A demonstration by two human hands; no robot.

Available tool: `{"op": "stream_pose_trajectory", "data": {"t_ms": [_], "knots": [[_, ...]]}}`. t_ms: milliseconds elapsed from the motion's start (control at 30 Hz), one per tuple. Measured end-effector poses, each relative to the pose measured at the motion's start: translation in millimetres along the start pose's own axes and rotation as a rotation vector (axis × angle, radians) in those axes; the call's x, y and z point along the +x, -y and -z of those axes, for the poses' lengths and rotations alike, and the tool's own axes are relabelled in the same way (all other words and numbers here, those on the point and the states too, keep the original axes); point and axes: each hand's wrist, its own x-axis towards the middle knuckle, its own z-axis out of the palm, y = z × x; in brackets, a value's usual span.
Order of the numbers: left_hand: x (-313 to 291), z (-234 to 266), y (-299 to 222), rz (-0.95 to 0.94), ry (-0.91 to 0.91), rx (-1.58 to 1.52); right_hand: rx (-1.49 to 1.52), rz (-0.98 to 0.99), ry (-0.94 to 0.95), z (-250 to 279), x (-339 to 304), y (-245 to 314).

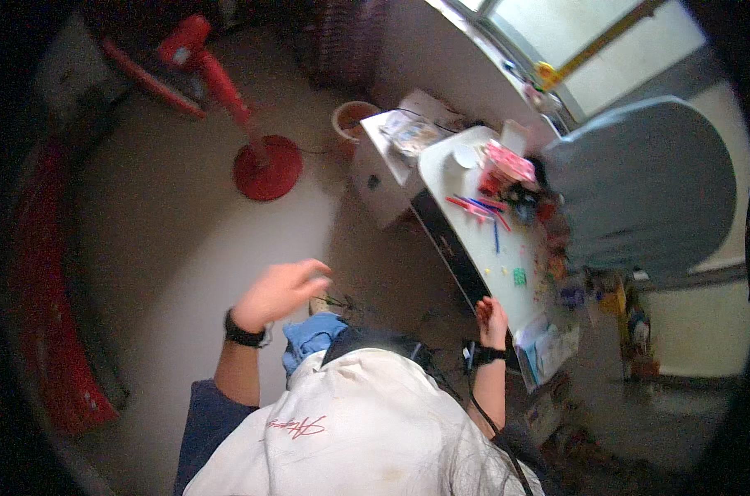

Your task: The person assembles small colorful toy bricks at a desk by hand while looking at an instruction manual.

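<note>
A white table (478,256) stands at centre-right. The left hand (282,291), left of centre, is loosely open; the right hand (491,320) curls near the table's edge, its grip unclear.

The scene is dimly lit, the brightest patch being formed by the window (548,35) at upper right. Pale glare is spread across the floor (234,264) beside shadow. The left hand (280,291) is blurred, straight edges are bowed, and all 4 corners are blackened.
</note>
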Motion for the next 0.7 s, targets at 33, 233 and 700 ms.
{"op": "stream_pose_trajectory", "data": {"t_ms": [33, 233, 700], "knots": [[-4.7, -6.8, 4.5, 0.059, -0.057, -0.019, 0.011, 0.011, 0.027, 6.1, -4.1, 9.2], [-30.9, 69.4, 102.6, 0.093, -0.356, -0.236, 0.173, 0.232, 0.042, -101.1, -73.4, 11.8], [36.2, 117.0, 139.7, -0.28, 0.336, -0.203, -0.248, 0.473, -0.465, -123.0, -157.8, -76.4]]}}
